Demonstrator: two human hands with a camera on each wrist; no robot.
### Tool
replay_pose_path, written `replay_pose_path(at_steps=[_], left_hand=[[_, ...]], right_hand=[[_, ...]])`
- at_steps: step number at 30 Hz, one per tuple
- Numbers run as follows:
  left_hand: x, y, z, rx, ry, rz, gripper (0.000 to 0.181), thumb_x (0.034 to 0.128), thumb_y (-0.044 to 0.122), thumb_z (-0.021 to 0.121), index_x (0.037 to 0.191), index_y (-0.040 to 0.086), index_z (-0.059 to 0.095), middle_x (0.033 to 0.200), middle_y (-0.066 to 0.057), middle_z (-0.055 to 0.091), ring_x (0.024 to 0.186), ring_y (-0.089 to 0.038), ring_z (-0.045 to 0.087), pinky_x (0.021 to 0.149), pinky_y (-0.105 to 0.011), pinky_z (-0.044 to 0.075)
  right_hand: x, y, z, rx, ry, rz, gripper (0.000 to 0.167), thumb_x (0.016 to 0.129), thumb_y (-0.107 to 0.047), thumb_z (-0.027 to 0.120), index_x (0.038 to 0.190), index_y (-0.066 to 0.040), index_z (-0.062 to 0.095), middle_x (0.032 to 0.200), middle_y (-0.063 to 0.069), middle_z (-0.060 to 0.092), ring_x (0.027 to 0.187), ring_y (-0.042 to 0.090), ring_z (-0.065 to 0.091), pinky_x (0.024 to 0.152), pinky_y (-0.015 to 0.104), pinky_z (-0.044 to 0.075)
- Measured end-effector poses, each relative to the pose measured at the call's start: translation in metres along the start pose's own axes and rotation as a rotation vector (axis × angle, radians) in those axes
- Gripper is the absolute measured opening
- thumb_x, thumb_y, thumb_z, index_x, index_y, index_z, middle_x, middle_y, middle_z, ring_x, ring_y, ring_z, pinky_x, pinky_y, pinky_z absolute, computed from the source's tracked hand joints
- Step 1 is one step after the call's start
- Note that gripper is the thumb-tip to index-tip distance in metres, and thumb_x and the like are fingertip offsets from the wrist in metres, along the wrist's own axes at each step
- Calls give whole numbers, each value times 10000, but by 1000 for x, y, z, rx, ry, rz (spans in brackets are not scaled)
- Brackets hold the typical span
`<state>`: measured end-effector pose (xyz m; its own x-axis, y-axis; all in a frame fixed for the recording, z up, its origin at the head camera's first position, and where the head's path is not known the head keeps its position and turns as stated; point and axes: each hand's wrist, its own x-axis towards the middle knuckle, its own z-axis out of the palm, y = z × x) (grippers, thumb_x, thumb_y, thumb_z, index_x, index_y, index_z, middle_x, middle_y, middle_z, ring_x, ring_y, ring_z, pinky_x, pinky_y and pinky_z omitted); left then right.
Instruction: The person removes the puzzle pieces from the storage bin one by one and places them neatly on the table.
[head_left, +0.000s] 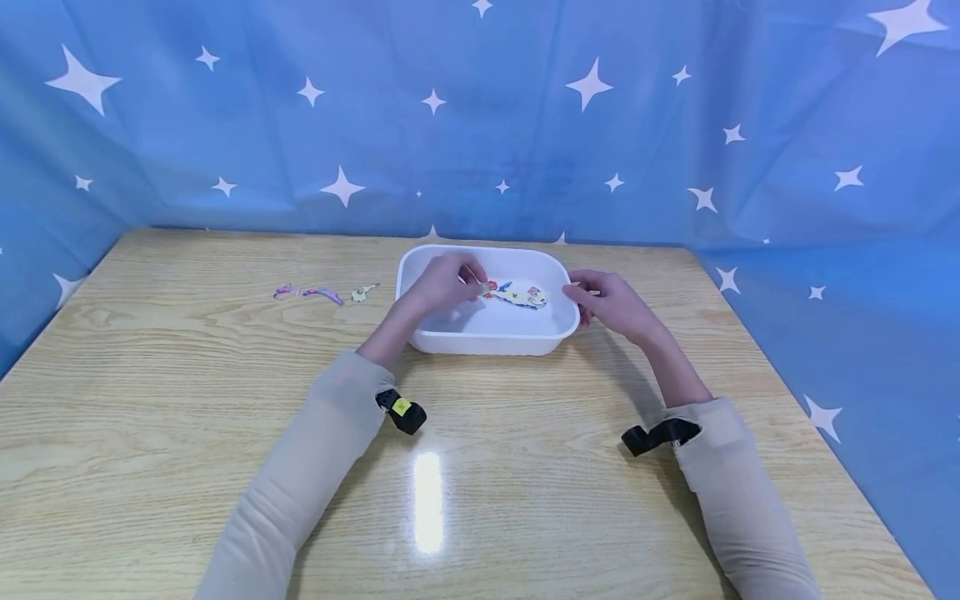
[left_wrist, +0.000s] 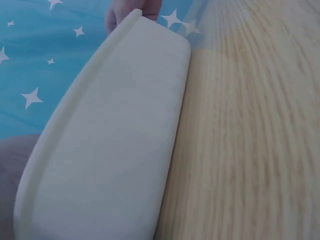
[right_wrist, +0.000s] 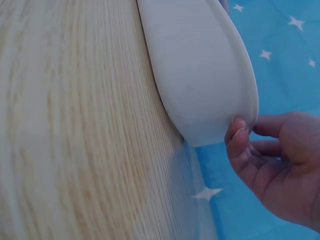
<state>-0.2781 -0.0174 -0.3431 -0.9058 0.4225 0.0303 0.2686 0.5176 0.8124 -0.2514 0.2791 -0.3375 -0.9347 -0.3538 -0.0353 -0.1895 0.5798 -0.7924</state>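
Note:
A white plastic basin (head_left: 495, 343) stands near the table's far edge. My left hand (head_left: 444, 283) reaches over its left side, fingertips pinching a small green-and-red piece (head_left: 488, 288) whose kind is too small to tell. Beside that piece, a pale cut-out shape with coloured flower patterns (head_left: 521, 296) lies on the basin floor. My right hand (head_left: 611, 302) grips the basin's right end by the rim, and the right wrist view shows its thumb and fingers (right_wrist: 237, 142) at that rim. In the left wrist view the basin wall (left_wrist: 110, 125) hides most of my left hand.
Left of the basin on the wooden table (head_left: 187, 417) lie a small pale piece (head_left: 362, 293), a curved purple piece (head_left: 324, 294) and a small pink-purple piece (head_left: 283, 290). A blue cloth with white stars (head_left: 480, 108) hangs behind the table.

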Motion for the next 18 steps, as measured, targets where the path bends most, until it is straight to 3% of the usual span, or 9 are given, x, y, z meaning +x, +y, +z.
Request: replay_pose_path(at_steps=[10, 18], left_hand=[[-12, 5, -13, -71, 70, 22, 109, 965, 80, 668, 1035, -3, 678, 909, -106, 668, 825, -211, 658, 717, -264, 492], [-25, 1, -27, -106, 103, 17, 129, 961, 95, 680, 1038, -9, 674, 924, -114, 668, 843, -240, 674, 711, -257, 508]], right_hand=[[0, 0, 1, 10, -2, 1, 449, 1063, -259, 542, 1416, 17, 527, 896, 198, 613, 673, 242, 602, 673, 465, 550], [0, 0, 1, -3, 1, 2, 448, 1065, -263, 537, 1414, 18, 529, 892, 192, 613, 680, 270, 604, 674, 478, 550]])
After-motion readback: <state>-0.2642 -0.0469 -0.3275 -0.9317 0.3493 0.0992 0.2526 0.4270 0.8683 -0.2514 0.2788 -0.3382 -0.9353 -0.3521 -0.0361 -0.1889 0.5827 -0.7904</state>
